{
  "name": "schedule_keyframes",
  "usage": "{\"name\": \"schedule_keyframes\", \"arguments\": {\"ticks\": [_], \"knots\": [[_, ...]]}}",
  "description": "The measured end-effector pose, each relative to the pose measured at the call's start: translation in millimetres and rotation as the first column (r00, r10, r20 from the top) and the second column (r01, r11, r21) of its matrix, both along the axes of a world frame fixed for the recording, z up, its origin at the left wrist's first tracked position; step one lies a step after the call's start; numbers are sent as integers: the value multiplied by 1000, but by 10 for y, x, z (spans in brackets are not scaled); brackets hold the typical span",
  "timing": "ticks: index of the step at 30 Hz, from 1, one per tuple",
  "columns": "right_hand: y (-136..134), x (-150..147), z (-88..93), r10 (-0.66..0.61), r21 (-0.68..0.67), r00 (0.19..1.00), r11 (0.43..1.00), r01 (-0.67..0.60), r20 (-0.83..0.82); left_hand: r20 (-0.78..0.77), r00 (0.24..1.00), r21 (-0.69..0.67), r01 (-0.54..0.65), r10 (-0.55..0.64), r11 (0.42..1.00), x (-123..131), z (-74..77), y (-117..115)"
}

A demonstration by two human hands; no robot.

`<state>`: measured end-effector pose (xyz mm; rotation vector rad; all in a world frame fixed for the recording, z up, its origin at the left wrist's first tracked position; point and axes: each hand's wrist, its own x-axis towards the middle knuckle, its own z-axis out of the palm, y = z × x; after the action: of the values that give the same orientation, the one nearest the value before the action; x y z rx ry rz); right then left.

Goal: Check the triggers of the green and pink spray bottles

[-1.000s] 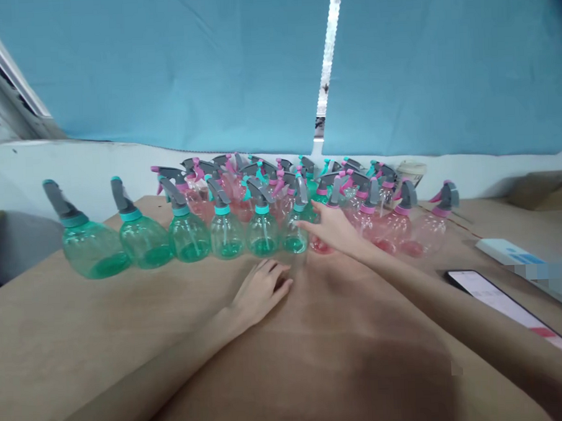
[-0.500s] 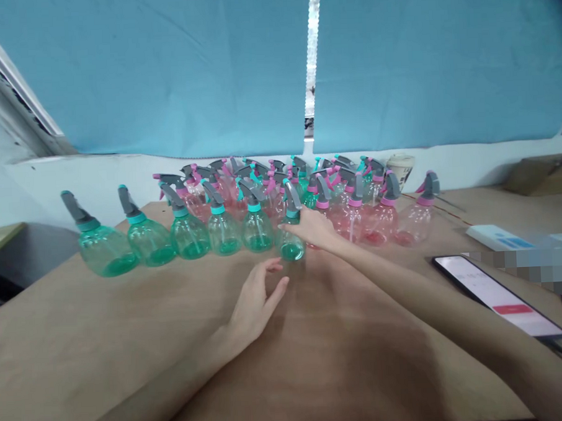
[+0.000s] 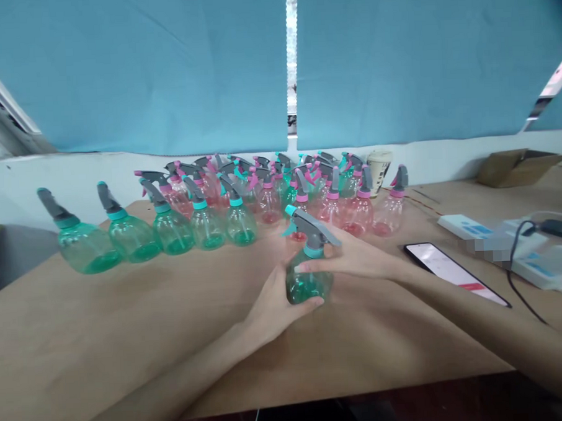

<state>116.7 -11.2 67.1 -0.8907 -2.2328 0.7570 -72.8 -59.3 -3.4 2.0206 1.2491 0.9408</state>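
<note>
Cradling a green plastic spray bottle [image 3: 309, 286] in both hands, you have your left hand [image 3: 278, 305] cupped under its belly, fingers curled round, and your right hand [image 3: 348, 258] wrapped about its shoulder, just below the grey trigger head [image 3: 312, 228]. It sits between the front edge of the wooden table [image 3: 90, 330] and the rows of green and pink spray bottles [image 3: 171, 232] — perhaps just off the surface, though that's hard to tell.

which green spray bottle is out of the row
The green spray bottle held between the left hand and the right hand, forward of the row; the other green bottles stand in line behind it.
</note>
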Motion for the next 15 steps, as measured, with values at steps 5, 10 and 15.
{"name": "schedule_keyframes", "arguments": {"ticks": [5, 10, 15], "knots": [[87, 95, -117, -7, -124, 949, 992, -34, -315, -68, 997, -65, 38, -42, 997, 224, -15, 99], [230, 123, -264, -25, -106, 877, 994, -29, -480, -113, 990, -58, 81, -87, 995, 342, -12, 239], [284, 149, -314, -15, -95, 854, 995, -40, -520, -235, 958, -26, 160, -162, 987, 268, -21, 346]]}}
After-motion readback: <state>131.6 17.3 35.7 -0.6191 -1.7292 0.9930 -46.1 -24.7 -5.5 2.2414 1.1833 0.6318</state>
